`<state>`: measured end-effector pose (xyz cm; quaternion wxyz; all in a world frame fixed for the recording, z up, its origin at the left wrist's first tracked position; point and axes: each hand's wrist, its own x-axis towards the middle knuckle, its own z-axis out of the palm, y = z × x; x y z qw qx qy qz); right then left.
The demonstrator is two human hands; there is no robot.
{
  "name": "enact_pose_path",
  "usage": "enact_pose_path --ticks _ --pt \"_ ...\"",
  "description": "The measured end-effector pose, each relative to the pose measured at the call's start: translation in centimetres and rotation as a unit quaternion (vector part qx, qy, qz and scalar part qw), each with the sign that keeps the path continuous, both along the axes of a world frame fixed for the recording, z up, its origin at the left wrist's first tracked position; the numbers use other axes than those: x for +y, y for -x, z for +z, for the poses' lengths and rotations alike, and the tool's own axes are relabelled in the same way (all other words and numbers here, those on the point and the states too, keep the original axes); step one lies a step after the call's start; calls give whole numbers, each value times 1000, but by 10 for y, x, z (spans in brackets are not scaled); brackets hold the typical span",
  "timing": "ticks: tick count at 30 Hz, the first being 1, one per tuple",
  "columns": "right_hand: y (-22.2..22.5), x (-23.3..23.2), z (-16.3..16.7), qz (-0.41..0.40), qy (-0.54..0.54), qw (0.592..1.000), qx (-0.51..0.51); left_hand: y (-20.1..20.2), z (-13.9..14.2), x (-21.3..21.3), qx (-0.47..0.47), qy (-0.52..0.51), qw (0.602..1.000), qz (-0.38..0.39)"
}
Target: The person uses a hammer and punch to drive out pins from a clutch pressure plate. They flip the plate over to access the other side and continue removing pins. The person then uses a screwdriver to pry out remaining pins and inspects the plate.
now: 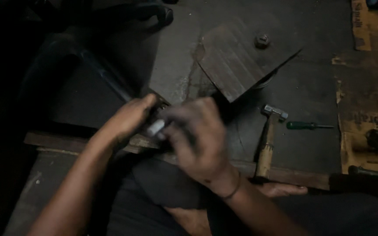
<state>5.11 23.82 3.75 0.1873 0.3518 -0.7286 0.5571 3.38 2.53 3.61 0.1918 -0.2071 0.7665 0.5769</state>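
— Forearms first, both reaching up from the lower edge, bare. Foot (281,190) tucked just under the right wrist, a thin band on that wrist.

— What is in the grip?

— Right hand (197,140), back to the camera, fingers curled down and blurred. A short pale cylinder (156,127) sticks out from under its thumb side. Closed around it, as far as I can tell; the far end is hidden in the fist.

— Which way does it lie?

— Long axis runs roughly lower-left to upper-right, visible end pointing left toward the other hand.

— And the left?

— Left hand (130,118) sits just left of the cylinder, wrist bent, fingers pressed down on a dark part (159,106) at the edge of the metal plate (173,65). Whether it clasps that part or only steadies it, I cannot tell; too dark.

— Around the grip?

— Hammer (267,140) just right of the right hand, head away from the person, wooden handle toward them. Green-handled screwdriver (307,126) further right, lying crosswise, tip pointing right. Above the grip, a ribbed brown slab (237,61), tilted, with a nut (262,40) on it. Cardboard (368,87) far right. Wooden plank (57,140) runs under both wrists.
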Motion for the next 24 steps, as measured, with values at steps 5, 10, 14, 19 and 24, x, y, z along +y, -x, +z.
enact_pose_path --ticks 5,10,14,19,24 --pt "11 5 -27 52 209 904 -371 2 -36 -25 88 120 989 -3" --pt "29 -18 -55 90 230 799 -548 -11 -56 -27 71 123 989 43" --pt "35 -42 -60 112 191 821 -526 -30 -63 -36 213 72 973 -56" --pt "50 -61 -47 121 26 902 -413 -49 -70 -53 269 100 955 -71" --pt "64 -75 -44 133 -65 952 -267 -46 -73 -49 254 105 960 -55"
